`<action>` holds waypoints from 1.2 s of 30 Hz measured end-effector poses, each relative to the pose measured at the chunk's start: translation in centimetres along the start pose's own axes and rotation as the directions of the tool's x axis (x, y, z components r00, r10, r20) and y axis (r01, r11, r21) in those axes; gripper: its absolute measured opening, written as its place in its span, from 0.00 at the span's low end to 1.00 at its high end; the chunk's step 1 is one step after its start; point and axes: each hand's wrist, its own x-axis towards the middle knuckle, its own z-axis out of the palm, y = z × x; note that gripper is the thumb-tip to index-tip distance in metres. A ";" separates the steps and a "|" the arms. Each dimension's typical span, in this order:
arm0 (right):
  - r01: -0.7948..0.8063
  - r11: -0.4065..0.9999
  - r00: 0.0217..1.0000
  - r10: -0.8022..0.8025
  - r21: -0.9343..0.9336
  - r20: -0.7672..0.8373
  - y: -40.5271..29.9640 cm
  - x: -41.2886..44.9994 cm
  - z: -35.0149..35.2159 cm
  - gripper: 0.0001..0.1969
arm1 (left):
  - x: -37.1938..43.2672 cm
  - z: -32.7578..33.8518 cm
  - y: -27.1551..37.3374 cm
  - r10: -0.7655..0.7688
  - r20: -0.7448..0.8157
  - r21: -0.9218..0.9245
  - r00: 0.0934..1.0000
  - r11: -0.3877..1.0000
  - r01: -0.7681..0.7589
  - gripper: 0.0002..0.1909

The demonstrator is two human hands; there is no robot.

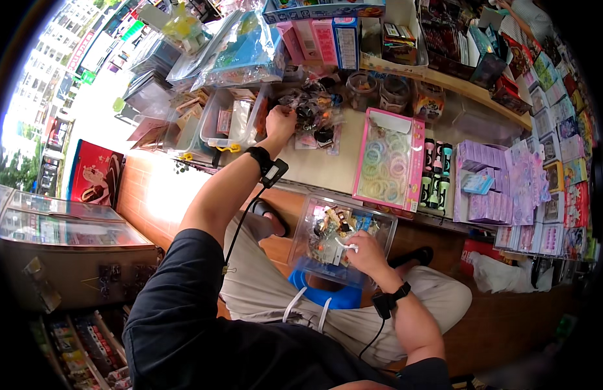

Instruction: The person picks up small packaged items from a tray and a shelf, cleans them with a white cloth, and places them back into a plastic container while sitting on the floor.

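My left hand reaches onto the shelf, at the edge of a pile of small items in clear plastic bags. Its fingertips are partly hidden, so whether they grip anything is unclear. Between my knees is a clear plastic bin containing mixed small packaged goods, some gold and brown. Over the bin's near right part, my right hand pinches a crumpled white strip, perhaps cloth or tissue. A blue rounded object, possibly a stool, shows below the bin.
Left of the pile stands a clear tub with yellow clips. To the right are a pink-edged box of coil hair ties, small flashlights and purple boxes. Lidded jars line the back. A person's arm appears at top right.
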 end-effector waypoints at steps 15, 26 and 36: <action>0.213 0.975 0.947 -0.188 0.068 -0.261 -2.9 0.5 -0.8 0.09 | -11.2 -8.0 3.3 -0.161 0.541 -0.648 0.826 0.546 0.531 0.08; 0.424 0.905 0.715 -0.354 -0.029 -0.602 -6.1 -0.8 -3.2 0.10 | -30.0 -6.8 6.2 -0.007 0.850 -0.392 0.527 0.660 0.641 0.09; 0.519 0.853 0.786 -0.499 -0.047 -0.365 -7.2 -2.6 -3.0 0.09 | -31.4 -8.3 5.5 0.034 0.726 -0.454 0.687 0.774 0.442 0.10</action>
